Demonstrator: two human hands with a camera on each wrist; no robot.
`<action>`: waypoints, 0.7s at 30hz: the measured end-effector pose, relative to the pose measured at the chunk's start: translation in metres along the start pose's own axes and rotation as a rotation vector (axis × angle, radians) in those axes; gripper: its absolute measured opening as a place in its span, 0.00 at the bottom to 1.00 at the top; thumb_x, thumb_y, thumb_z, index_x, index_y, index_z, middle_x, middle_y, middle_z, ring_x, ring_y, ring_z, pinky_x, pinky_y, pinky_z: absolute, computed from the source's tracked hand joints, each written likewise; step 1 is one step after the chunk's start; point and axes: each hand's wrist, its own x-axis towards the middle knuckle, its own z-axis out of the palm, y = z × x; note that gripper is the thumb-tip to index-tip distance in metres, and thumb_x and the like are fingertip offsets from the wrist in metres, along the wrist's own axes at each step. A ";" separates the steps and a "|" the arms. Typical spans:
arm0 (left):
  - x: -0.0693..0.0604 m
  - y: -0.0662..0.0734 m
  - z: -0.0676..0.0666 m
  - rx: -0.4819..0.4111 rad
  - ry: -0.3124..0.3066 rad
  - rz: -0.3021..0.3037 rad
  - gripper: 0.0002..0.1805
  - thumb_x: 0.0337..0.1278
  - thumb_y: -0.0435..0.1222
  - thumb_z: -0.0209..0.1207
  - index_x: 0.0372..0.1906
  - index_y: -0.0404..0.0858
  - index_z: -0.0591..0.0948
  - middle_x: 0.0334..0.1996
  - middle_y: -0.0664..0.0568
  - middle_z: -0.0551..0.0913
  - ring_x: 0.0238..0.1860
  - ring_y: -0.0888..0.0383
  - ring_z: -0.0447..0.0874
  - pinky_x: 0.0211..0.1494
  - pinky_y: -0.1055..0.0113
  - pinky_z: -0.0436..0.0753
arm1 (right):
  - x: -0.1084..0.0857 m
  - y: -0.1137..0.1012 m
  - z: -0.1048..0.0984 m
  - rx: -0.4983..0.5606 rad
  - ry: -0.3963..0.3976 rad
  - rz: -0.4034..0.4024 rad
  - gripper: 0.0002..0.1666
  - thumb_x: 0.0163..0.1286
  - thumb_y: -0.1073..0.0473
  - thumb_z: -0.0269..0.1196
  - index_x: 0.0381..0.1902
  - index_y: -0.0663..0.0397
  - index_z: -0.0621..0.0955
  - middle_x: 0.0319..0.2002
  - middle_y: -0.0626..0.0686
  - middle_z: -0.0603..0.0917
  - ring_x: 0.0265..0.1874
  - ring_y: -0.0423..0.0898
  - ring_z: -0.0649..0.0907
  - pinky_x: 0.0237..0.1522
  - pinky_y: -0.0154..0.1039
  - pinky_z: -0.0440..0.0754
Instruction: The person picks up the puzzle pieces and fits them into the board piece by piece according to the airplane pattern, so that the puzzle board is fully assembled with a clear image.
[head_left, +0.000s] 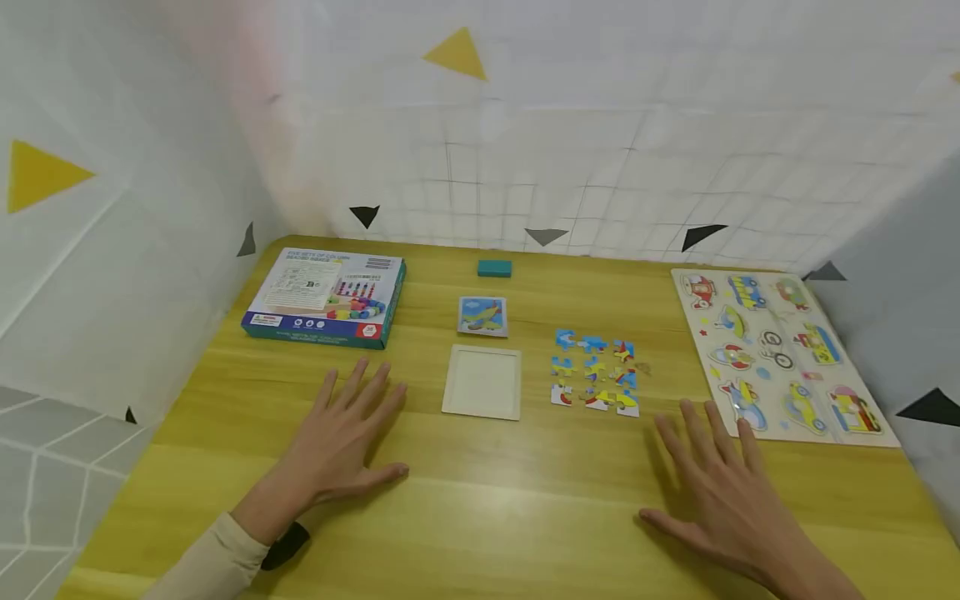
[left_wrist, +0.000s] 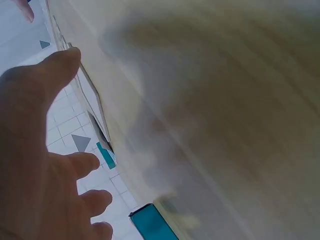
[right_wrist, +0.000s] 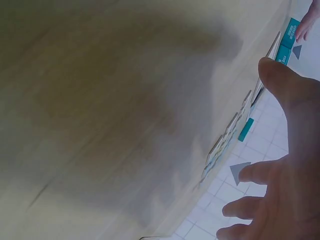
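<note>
My left hand [head_left: 341, 446], fingers spread and palm down, hovers over the left of the table and holds nothing. Beyond its fingertips lies a boxed bead game [head_left: 326, 296]. My right hand [head_left: 720, 492] is spread the same way on the right, just short of a wooden vehicle puzzle board [head_left: 787, 358]. Between the hands sits a square wooden puzzle tray [head_left: 482, 382] with a bare recess. To its right, several loose jigsaw pieces [head_left: 594, 367] are laid out in rows. Behind the tray is a small picture card [head_left: 482, 316] showing an airplane.
A small teal block [head_left: 494, 268] lies near the back of the wooden table [head_left: 480, 517]. White walls with yellow and dark triangles stand behind and at both sides. A black band [head_left: 286, 546] shows at the left wrist below a light sleeve [head_left: 213, 562].
</note>
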 end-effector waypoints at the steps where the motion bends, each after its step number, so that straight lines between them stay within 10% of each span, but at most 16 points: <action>1: 0.002 0.000 0.000 -0.002 -0.003 0.000 0.55 0.49 0.74 0.54 0.75 0.41 0.67 0.75 0.37 0.58 0.75 0.32 0.49 0.69 0.32 0.49 | 0.001 0.000 0.001 0.002 0.000 -0.002 0.66 0.52 0.16 0.58 0.74 0.58 0.66 0.75 0.69 0.54 0.76 0.66 0.46 0.69 0.67 0.34; 11: 0.019 0.005 0.002 -0.041 -0.029 0.032 0.56 0.49 0.73 0.57 0.76 0.41 0.65 0.75 0.37 0.58 0.75 0.33 0.49 0.68 0.31 0.51 | 0.011 -0.001 0.000 0.038 0.024 -0.011 0.64 0.53 0.19 0.62 0.74 0.59 0.67 0.72 0.70 0.61 0.72 0.68 0.58 0.72 0.61 0.40; 21: 0.039 0.004 0.006 -0.299 -0.088 0.013 0.51 0.54 0.63 0.65 0.75 0.38 0.65 0.71 0.39 0.66 0.70 0.39 0.64 0.67 0.38 0.64 | 0.028 -0.003 -0.009 0.218 0.064 0.014 0.48 0.51 0.48 0.78 0.66 0.62 0.74 0.58 0.68 0.77 0.50 0.66 0.81 0.46 0.62 0.79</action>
